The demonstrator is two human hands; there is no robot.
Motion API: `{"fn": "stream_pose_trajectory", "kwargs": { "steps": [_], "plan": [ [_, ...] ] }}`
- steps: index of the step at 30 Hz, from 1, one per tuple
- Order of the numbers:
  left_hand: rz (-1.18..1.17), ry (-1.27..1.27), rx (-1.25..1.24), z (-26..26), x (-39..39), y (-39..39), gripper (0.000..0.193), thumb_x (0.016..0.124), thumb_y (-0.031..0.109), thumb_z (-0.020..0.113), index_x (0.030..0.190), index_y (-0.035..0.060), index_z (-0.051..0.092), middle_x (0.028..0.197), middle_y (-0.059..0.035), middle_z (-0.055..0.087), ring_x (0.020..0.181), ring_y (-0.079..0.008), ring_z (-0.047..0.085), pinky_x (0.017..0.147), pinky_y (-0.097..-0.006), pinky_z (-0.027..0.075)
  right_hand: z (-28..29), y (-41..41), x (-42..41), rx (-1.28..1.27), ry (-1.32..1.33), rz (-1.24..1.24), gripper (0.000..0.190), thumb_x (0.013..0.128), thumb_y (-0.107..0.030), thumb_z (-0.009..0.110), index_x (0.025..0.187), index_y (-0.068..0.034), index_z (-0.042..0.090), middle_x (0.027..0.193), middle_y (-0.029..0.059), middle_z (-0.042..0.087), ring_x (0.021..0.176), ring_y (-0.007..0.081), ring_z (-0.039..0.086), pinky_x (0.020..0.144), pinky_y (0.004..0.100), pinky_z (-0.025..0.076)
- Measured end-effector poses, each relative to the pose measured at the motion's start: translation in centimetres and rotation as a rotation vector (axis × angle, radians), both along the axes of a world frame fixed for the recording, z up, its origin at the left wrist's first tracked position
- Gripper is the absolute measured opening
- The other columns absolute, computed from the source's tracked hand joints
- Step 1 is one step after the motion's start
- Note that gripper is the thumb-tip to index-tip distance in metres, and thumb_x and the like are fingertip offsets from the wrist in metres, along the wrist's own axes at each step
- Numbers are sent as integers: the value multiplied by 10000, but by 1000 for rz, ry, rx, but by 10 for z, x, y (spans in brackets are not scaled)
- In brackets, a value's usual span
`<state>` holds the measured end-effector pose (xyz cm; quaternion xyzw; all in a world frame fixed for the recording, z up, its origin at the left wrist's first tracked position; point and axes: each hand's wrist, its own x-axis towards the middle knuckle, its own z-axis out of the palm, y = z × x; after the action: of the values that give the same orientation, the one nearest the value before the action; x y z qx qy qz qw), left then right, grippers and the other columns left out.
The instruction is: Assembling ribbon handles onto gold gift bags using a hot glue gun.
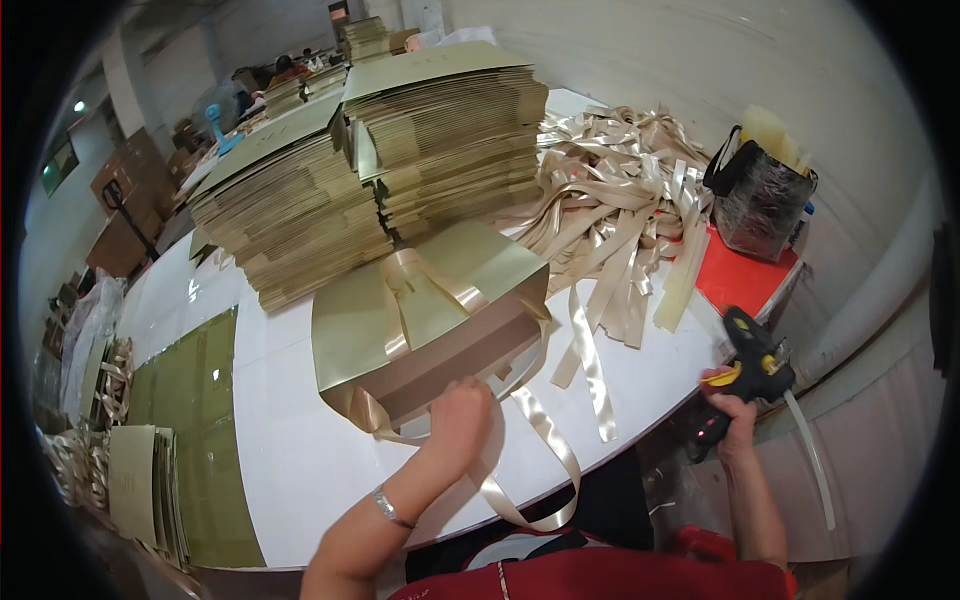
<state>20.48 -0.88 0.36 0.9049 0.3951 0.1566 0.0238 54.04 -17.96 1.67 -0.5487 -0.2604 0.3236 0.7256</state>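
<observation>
A gold paper gift bag (431, 300) lies on the white tabletop, its open mouth facing me and a ribbon handle (399, 300) resting on its upper face. At that mouth, my left hand (463, 420) is closed on a beige satin ribbon (551, 427), though its fingertips are partly hidden. The ribbon trails in a loop over the table's near edge. My right hand (731, 420) grips a black hot glue gun (754, 360) with a yellow trigger, held off the table's right side. A translucent glue stick (811, 457) sticks out of its back, and a small red light glows on its handle.
Tall stacks of flat gold bags (450, 135) stand behind the bag. A heap of loose ribbons (622, 187) lies at the right. Beyond it, a plastic-wrapped holder (765, 195) of glue sticks stands on a red sheet (742, 270). More bags (139, 480) lie at left.
</observation>
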Motion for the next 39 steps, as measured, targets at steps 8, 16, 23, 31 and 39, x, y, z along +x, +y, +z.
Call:
{"fn": "stream_pose_trajectory", "kwargs": {
  "steps": [8, 16, 23, 31, 39],
  "plan": [
    [357, -651, -144, -9, 31, 6, 139, 838, 168, 606, 850, 43, 667, 774, -126, 627, 725, -290, 621, 657, -372, 475, 44, 34, -99, -203, 216, 792, 448, 667, 43, 638, 1102, 20, 531, 986, 105, 621, 854, 176, 609, 790, 297, 494],
    [320, -733, -344, -16, 21, 11, 158, 836, 201, 580, 854, 74, 673, 811, -128, 625, 748, -307, 611, 696, -393, 466, 21, 60, -112, -495, -74, 844, 348, 676, -103, 723, 979, 5, 590, 870, 69, 622, 792, 147, 603, 746, 277, 484],
    [204, -890, -220, -15, 13, 2, 153, 783, 201, 619, 830, 61, 654, 807, -102, 617, 658, -300, 612, 601, -395, 481, 38, 69, -123, -388, -21, 899, 373, 646, -33, 722, 983, 9, 569, 857, 61, 619, 795, 143, 603, 748, 281, 486],
    [255, -89, 89, 16, -79, -70, 176, 710, 67, 605, 885, 56, 597, 998, -87, 617, 548, -219, 595, 481, -320, 491, 37, 64, -103, -598, -350, 954, 317, 668, 8, 679, 966, 3, 571, 857, 72, 613, 810, 163, 612, 770, 306, 493],
    [196, -293, 104, 2, -85, -68, 191, 711, 11, 653, 893, 46, 608, 934, -111, 644, 636, -259, 642, 532, -326, 517, 42, 70, -157, -548, 129, 1120, 282, 686, -3, 675, 948, 8, 572, 857, 74, 605, 760, 150, 602, 701, 283, 499]
  ]
}}
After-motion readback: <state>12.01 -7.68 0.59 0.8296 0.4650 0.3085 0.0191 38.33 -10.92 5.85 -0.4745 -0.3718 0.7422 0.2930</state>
